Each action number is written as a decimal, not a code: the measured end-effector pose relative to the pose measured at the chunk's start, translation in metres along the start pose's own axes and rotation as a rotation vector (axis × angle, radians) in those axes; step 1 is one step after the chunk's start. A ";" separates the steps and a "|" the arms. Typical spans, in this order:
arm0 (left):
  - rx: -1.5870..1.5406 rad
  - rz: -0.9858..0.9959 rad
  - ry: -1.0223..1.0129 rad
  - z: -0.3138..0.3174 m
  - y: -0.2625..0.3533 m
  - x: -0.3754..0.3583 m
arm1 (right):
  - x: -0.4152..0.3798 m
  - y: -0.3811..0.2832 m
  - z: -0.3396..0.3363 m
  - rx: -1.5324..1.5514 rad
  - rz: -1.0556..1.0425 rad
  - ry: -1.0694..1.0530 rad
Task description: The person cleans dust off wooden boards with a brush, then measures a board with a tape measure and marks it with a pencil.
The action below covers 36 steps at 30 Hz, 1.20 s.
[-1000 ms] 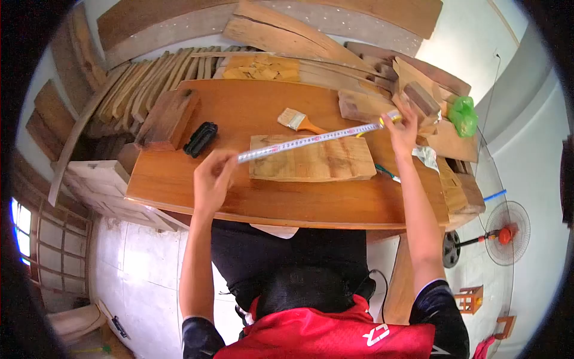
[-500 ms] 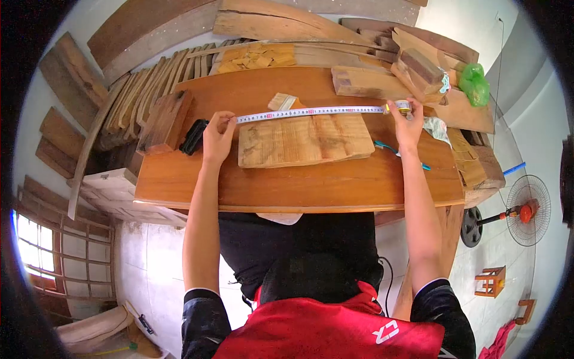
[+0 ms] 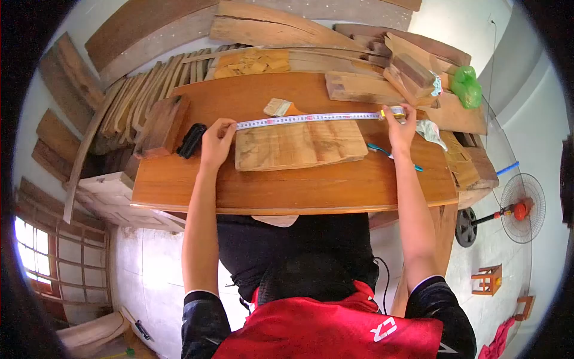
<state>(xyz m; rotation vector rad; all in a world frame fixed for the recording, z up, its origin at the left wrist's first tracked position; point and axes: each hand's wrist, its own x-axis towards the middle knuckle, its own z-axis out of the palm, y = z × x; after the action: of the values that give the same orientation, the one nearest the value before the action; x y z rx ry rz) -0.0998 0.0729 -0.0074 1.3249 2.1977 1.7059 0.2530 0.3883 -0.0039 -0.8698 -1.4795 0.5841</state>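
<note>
A tape measure (image 3: 311,118) is stretched along the far edge of a light wooden board (image 3: 299,147), its white blade showing printed numbers. My left hand (image 3: 217,141) pinches the blade's end just past the board's far left corner. At the other end, my right hand (image 3: 400,128) grips the yellow and silver case, beyond the board's right side. Behind the blade lies a paintbrush (image 3: 278,107) with pale bristles. A teal toothbrush-like tool (image 3: 394,157) rests between the board and my right wrist.
On the wooden table (image 3: 269,194), a black object (image 3: 191,140) and a dark wood block (image 3: 162,127) sit at the left. Wood blocks (image 3: 362,88), a crumpled plastic wrapper (image 3: 430,133) and a green bag (image 3: 466,87) are at the right. A fan (image 3: 521,208) stands beyond.
The view has shifted slightly, so the table and its contents appear a little lower and further left. Both hands keep their hold on the stretched tape measure.
</note>
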 end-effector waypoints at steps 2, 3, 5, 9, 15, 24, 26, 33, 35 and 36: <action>-0.011 0.022 0.007 0.002 0.001 0.000 | 0.000 0.001 0.000 -0.004 0.015 0.003; -0.034 0.016 0.005 0.003 -0.001 0.000 | 0.000 -0.001 -0.001 -0.006 0.020 0.003; -0.030 -0.008 0.000 0.003 -0.007 0.002 | -0.003 -0.009 -0.001 0.009 0.049 -0.006; -0.024 -0.036 0.000 0.003 -0.002 0.002 | -0.004 -0.017 -0.002 0.056 0.079 -0.020; -0.041 -0.008 -0.004 0.003 -0.004 0.001 | -0.005 -0.017 -0.002 0.043 0.072 -0.022; -0.008 -0.047 -0.005 0.003 0.000 0.000 | -0.005 -0.011 -0.001 -0.003 0.042 -0.030; -0.009 -0.036 0.002 0.003 0.002 0.000 | -0.005 -0.010 -0.001 0.002 0.041 -0.030; -0.009 -0.062 -0.003 0.003 0.002 0.001 | -0.005 -0.009 -0.001 0.010 0.037 -0.037; -0.005 -0.072 -0.001 0.003 0.003 0.000 | -0.004 -0.009 -0.001 0.003 0.049 -0.040; 0.011 -0.073 0.004 0.003 0.006 -0.001 | -0.004 -0.009 -0.001 -0.003 0.039 -0.038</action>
<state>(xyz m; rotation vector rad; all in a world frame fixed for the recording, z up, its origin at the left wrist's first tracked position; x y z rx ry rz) -0.0941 0.0750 -0.0037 1.2279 2.2315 1.6749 0.2521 0.3795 0.0009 -0.8959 -1.5015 0.6301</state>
